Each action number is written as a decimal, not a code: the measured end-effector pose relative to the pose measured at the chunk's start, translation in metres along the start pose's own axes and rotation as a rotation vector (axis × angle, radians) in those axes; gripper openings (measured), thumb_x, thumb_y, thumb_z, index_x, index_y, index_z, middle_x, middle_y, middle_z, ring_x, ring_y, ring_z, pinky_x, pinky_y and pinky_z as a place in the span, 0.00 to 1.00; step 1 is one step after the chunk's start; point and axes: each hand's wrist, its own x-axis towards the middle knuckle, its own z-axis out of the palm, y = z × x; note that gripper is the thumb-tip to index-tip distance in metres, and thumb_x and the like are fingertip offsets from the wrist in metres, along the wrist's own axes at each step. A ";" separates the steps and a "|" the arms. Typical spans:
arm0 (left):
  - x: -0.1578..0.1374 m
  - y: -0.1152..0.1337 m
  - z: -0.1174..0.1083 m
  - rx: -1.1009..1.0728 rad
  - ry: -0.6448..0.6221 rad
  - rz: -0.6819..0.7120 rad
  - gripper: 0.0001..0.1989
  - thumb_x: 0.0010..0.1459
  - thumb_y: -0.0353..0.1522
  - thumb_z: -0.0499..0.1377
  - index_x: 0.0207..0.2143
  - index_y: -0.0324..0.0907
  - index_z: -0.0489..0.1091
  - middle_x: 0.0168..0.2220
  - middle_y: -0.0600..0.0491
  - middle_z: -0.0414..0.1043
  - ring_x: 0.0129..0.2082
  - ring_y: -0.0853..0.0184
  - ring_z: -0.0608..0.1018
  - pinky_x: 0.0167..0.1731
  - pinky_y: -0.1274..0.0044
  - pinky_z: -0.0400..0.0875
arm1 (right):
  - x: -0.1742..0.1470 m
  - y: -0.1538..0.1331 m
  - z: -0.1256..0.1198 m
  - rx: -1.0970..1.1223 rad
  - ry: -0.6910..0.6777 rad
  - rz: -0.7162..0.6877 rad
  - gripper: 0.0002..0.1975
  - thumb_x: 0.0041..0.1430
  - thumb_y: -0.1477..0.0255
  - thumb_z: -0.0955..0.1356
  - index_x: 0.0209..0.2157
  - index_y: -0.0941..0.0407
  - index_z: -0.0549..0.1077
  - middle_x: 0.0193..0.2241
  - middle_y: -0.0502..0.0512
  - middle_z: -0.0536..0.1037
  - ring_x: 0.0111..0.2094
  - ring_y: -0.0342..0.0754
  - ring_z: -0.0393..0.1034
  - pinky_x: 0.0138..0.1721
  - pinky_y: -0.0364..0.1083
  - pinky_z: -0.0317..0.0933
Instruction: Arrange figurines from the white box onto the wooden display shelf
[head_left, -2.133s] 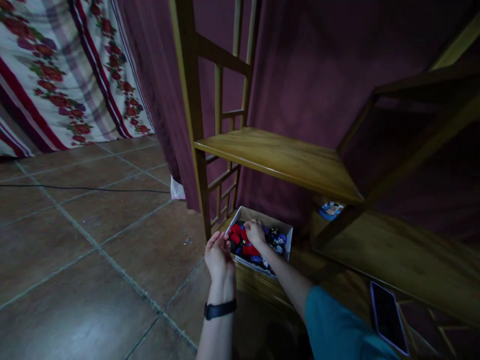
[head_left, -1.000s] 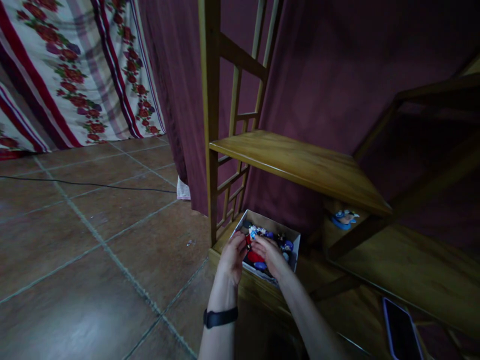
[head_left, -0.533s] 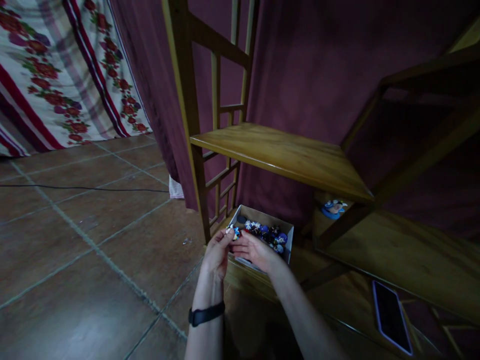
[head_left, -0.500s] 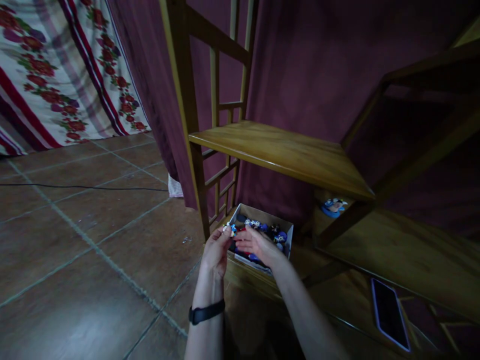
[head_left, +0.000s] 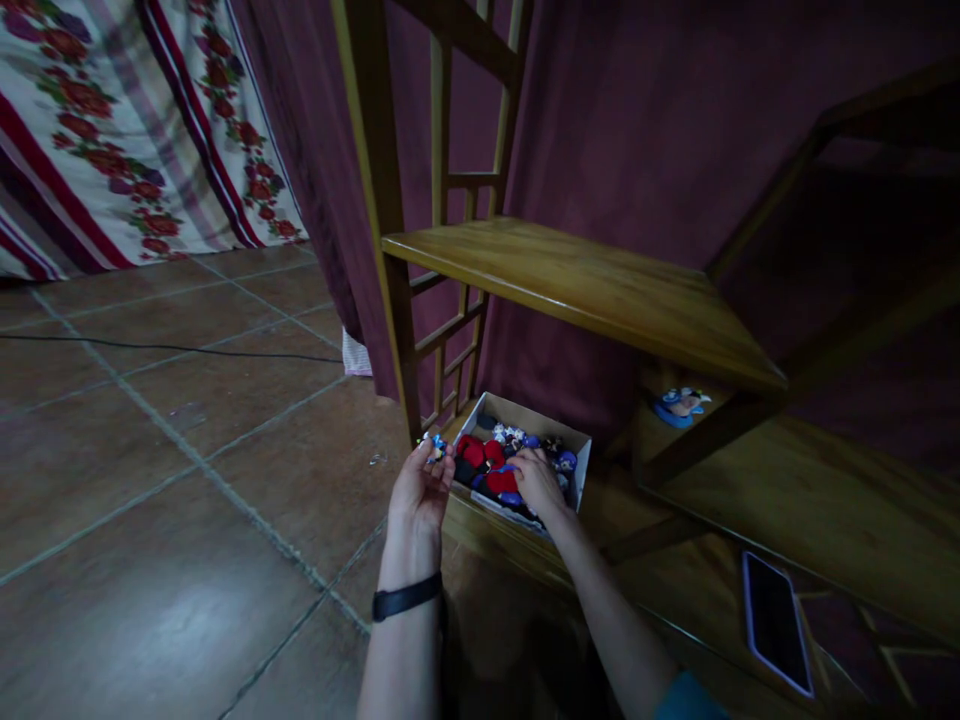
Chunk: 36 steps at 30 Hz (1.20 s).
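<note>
My left hand [head_left: 421, 487], with a dark band on its wrist, pinches a small blue-and-white toy figurine [head_left: 435, 446] just left of an open cardboard box [head_left: 480, 405]. Inside the box lie several small figurines [head_left: 568, 461] in white, purple and black, along with red pieces [head_left: 501, 481] near the front left. My right hand [head_left: 538, 480] reaches down into the box, its fingers curled among the contents beside the red pieces. Whatever its fingertips grip is hidden beneath them.
The box stands on the low board of a wooden shelf unit, under a higher shelf [head_left: 585, 290]. Another figurine with a blue base [head_left: 679, 407] stands to the right. A phone [head_left: 778, 622] lies at lower right. A black cable [head_left: 172, 347] crosses the tiled floor.
My left hand has moved slightly left, away from the box, still with the figurine. My right hand has gone from beside it down into the box, fingers now curled. The view has shifted a little.
</note>
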 end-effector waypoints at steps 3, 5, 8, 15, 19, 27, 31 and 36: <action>-0.001 0.000 0.002 -0.006 0.021 -0.034 0.01 0.53 0.26 0.56 0.28 0.35 0.66 0.25 0.49 0.70 0.25 0.70 0.76 0.21 0.82 0.71 | -0.003 -0.009 0.001 -0.125 -0.074 -0.063 0.16 0.52 0.78 0.61 0.40 0.51 0.73 0.47 0.52 0.70 0.49 0.49 0.55 0.49 0.47 0.46; -0.001 0.000 0.003 -0.014 0.035 -0.037 0.02 0.53 0.26 0.56 0.28 0.35 0.67 0.25 0.49 0.70 0.24 0.70 0.75 0.20 0.82 0.71 | -0.002 -0.010 0.002 -0.168 -0.075 -0.071 0.14 0.52 0.78 0.61 0.37 0.54 0.74 0.45 0.54 0.71 0.49 0.50 0.55 0.49 0.47 0.45; -0.001 -0.001 0.005 -0.029 0.044 -0.041 0.02 0.53 0.26 0.56 0.28 0.34 0.67 0.25 0.49 0.70 0.23 0.70 0.75 0.20 0.82 0.71 | 0.003 -0.006 0.003 -0.159 -0.047 -0.070 0.13 0.53 0.77 0.61 0.36 0.55 0.74 0.43 0.54 0.72 0.48 0.50 0.55 0.48 0.47 0.44; -0.002 -0.001 0.006 -0.053 0.068 -0.059 0.02 0.53 0.26 0.55 0.29 0.35 0.67 0.24 0.49 0.70 0.23 0.70 0.75 0.18 0.82 0.70 | 0.020 0.010 -0.006 -0.099 -0.021 0.071 0.14 0.55 0.76 0.60 0.36 0.52 0.75 0.40 0.52 0.72 0.44 0.48 0.58 0.46 0.45 0.47; 0.000 -0.002 0.004 -0.045 0.039 -0.071 0.03 0.53 0.26 0.55 0.28 0.34 0.66 0.24 0.50 0.70 0.22 0.70 0.75 0.18 0.83 0.70 | 0.020 0.003 -0.006 -0.162 -0.080 -0.026 0.13 0.55 0.73 0.61 0.34 0.50 0.76 0.44 0.51 0.71 0.47 0.50 0.55 0.48 0.46 0.45; 0.003 -0.005 0.003 -0.053 0.037 -0.085 0.02 0.53 0.26 0.56 0.29 0.35 0.66 0.23 0.50 0.70 0.22 0.71 0.75 0.18 0.83 0.70 | 0.020 -0.025 0.017 -0.338 -0.042 0.082 0.12 0.53 0.69 0.64 0.37 0.56 0.75 0.52 0.62 0.63 0.52 0.58 0.49 0.53 0.57 0.35; 0.002 -0.008 0.004 -0.056 0.019 -0.084 0.02 0.53 0.26 0.55 0.29 0.35 0.66 0.23 0.50 0.70 0.22 0.71 0.75 0.19 0.83 0.71 | 0.021 -0.025 0.022 -0.319 -0.019 0.169 0.13 0.52 0.65 0.65 0.36 0.54 0.75 0.50 0.61 0.65 0.52 0.58 0.49 0.52 0.59 0.37; 0.000 -0.012 0.006 -0.063 0.003 -0.090 0.03 0.53 0.25 0.55 0.28 0.34 0.66 0.22 0.50 0.69 0.21 0.71 0.75 0.19 0.82 0.70 | 0.023 -0.024 0.023 -0.265 -0.022 0.225 0.15 0.51 0.60 0.65 0.35 0.54 0.76 0.48 0.62 0.65 0.51 0.59 0.49 0.49 0.58 0.42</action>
